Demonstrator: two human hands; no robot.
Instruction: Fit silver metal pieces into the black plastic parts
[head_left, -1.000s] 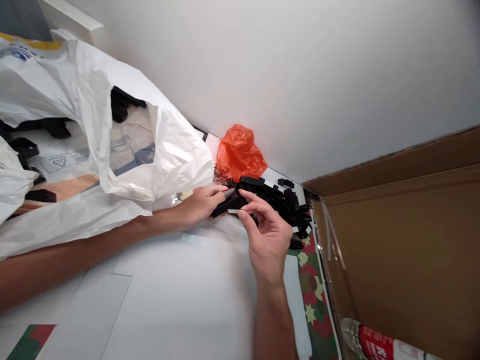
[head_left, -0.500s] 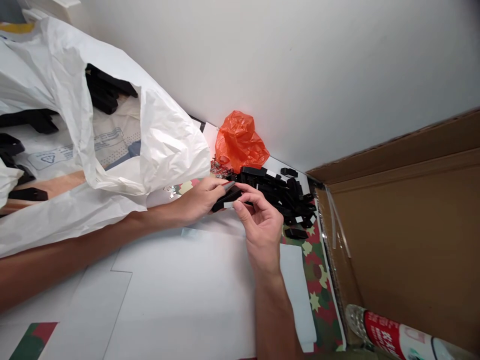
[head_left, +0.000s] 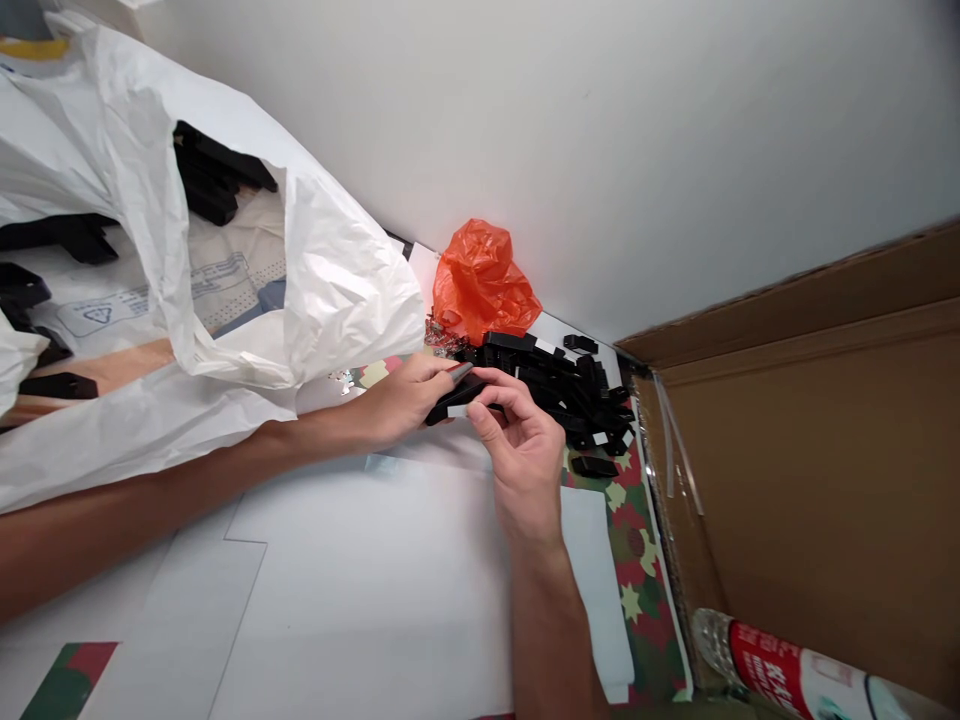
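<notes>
Head view: right hand [head_left: 526, 455] partly hides black piece [head_left: 451, 399].

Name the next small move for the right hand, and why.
Probably the right hand should press the white strip flat on the black piece: it pinches the strip's end beside that piece, the left hand holds the piece, and the nearby pile shows white patches.

Soft, fairly even light leaves a sheen on the orange bag [head_left: 484, 280] and pale highlights on the white bag [head_left: 352, 280] left of it, while the wall [head_left: 562, 120] greys rightward above it and the black parts [head_left: 577, 380] below it lose detail.
</notes>
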